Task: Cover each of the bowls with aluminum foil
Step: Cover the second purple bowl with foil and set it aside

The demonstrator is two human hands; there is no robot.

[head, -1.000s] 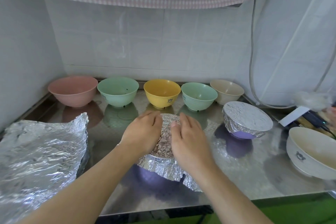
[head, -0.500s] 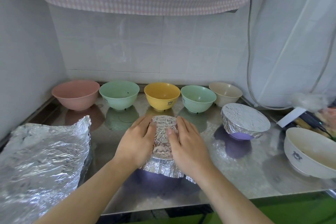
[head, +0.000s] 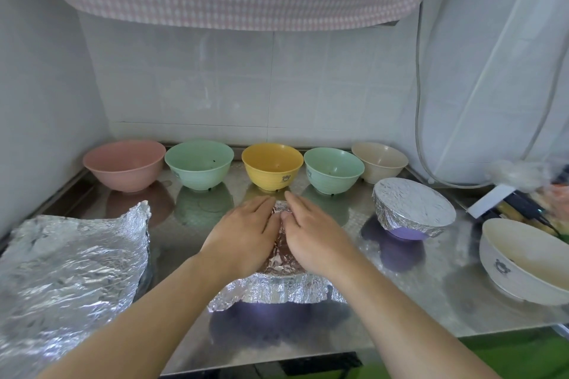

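Foil-draped purple bowl (head: 271,308) before five uncovered bowls (head: 272,164)

A single view, from a camera worn on the person's head, looks forward and down across a steel counter (head: 400,295) toward a tiled back wall (head: 271,83). It sits close: both forearms enter from the bottom edge and fill the foreground. The wide lens bends the side walls inward, and the right edge, where clutter lies, is perhaps too blurred to read. No second view shares the scene.
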